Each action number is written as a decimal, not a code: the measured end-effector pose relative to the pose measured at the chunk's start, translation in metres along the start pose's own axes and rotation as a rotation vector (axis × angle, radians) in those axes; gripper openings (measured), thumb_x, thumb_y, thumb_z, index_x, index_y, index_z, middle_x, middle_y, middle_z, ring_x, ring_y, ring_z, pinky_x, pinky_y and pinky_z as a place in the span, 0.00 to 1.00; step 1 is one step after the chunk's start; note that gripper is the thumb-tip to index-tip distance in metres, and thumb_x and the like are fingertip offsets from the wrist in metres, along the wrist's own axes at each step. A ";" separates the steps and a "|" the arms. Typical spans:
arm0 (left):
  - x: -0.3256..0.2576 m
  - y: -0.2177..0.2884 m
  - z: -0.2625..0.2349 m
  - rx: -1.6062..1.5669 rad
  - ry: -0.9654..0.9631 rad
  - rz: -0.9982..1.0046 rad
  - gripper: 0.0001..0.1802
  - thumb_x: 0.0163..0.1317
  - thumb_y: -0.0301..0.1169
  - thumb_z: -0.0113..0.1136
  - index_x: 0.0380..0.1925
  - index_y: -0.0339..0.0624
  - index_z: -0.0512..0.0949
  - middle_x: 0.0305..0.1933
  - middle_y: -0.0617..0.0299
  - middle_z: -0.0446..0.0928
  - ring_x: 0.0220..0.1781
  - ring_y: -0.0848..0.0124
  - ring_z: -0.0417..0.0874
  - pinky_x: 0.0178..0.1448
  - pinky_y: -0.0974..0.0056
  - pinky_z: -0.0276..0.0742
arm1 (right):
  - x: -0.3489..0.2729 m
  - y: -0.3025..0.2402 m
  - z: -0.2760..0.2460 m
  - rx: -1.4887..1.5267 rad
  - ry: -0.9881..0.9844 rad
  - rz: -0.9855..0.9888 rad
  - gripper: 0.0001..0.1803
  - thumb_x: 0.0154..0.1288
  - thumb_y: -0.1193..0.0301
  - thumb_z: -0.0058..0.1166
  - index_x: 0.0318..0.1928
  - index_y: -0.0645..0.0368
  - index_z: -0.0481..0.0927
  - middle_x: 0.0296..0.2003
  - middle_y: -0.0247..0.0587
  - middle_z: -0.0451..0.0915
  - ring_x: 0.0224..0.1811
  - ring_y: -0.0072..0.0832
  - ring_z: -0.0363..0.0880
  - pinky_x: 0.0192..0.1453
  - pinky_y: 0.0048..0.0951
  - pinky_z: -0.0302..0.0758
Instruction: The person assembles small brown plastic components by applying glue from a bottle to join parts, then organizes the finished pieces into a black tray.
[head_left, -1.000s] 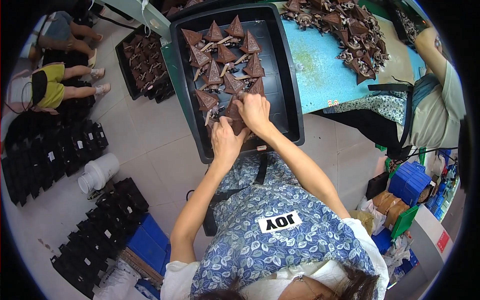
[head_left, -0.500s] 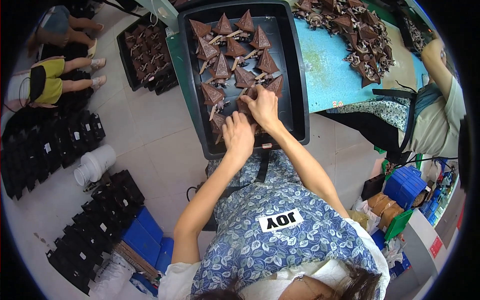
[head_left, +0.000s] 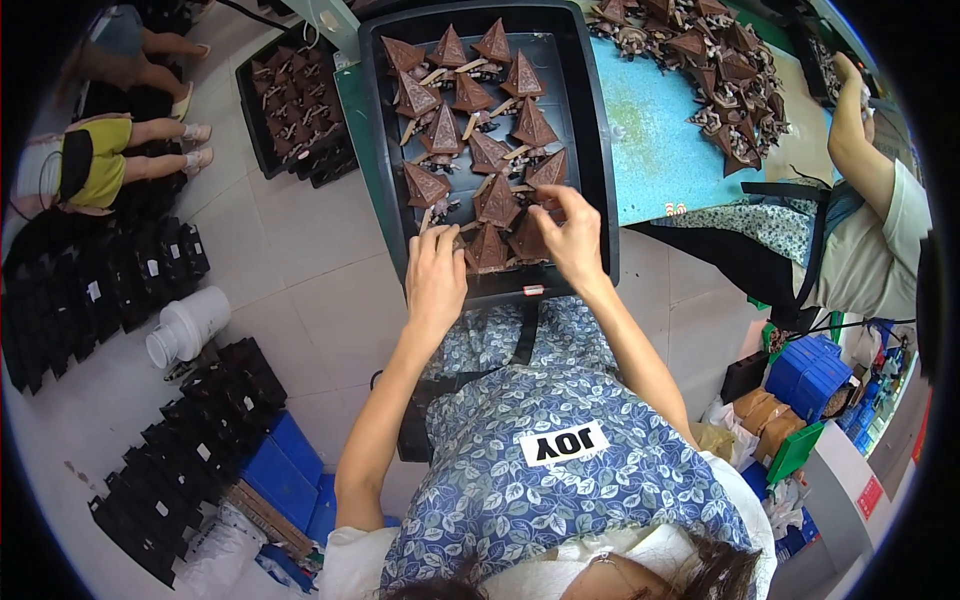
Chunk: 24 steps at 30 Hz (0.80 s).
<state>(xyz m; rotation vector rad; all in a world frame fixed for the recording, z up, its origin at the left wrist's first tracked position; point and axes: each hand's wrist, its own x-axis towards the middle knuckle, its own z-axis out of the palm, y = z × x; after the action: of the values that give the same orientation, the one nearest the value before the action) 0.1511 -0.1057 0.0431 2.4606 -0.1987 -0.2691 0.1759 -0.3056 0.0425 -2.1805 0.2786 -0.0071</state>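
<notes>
A deep black tray holds several brown pyramid-shaped pieces, textured like small roofs, with tan sticks and greyish bits at their bases. They stand close together in rough rows. At the tray's near right, my right hand has thumb and forefinger bent at the tip of a dark brown pyramid-shaped piece, partly covered by the hand. My left hand curls over the near left corner, its fingers closed around a piece mostly hidden beneath them. Between my hands sits another brown piece, untouched.
A heap of similar brown pieces lies on the blue worktop to the right. Another person's arm is beyond it. A second filled tray stands on the floor at left, along with black stacks and a white bucket.
My hands have moved apart, the left one leftward and the right one rightward and slightly nearer. Pieces between them that were covered now show.
</notes>
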 end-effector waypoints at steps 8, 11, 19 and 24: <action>0.010 0.020 0.024 0.321 0.022 0.152 0.16 0.57 0.39 0.57 0.37 0.36 0.74 0.38 0.51 0.74 0.48 0.53 0.70 0.49 0.48 0.64 | 0.007 0.006 0.042 -0.217 0.041 -0.253 0.11 0.59 0.70 0.53 0.40 0.64 0.75 0.36 0.53 0.76 0.42 0.49 0.71 0.46 0.43 0.67; 0.013 0.008 0.046 0.307 0.006 0.111 0.22 0.57 0.45 0.56 0.40 0.35 0.75 0.47 0.49 0.73 0.56 0.52 0.67 0.63 0.44 0.58 | 0.008 0.024 0.049 -0.235 0.094 -0.342 0.09 0.60 0.68 0.52 0.35 0.62 0.73 0.34 0.53 0.74 0.40 0.49 0.71 0.46 0.45 0.66; 0.004 0.005 0.056 0.302 0.039 0.136 0.27 0.60 0.50 0.53 0.41 0.32 0.74 0.44 0.49 0.72 0.51 0.56 0.69 0.51 0.51 0.61 | -0.007 0.033 0.043 -0.182 -0.015 -0.219 0.14 0.61 0.72 0.51 0.46 0.65 0.70 0.39 0.58 0.74 0.43 0.54 0.71 0.48 0.46 0.67; 0.009 0.001 0.061 0.285 0.080 0.135 0.28 0.59 0.51 0.54 0.40 0.31 0.74 0.44 0.48 0.72 0.51 0.55 0.68 0.52 0.53 0.60 | -0.001 0.041 0.050 -0.198 -0.012 -0.286 0.18 0.59 0.74 0.52 0.49 0.67 0.69 0.43 0.58 0.73 0.47 0.53 0.70 0.52 0.44 0.67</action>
<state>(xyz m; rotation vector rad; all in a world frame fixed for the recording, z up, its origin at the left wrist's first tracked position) 0.1447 -0.1441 -0.0048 2.7175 -0.3903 -0.0879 0.1723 -0.2881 -0.0195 -2.3990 -0.0434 -0.1321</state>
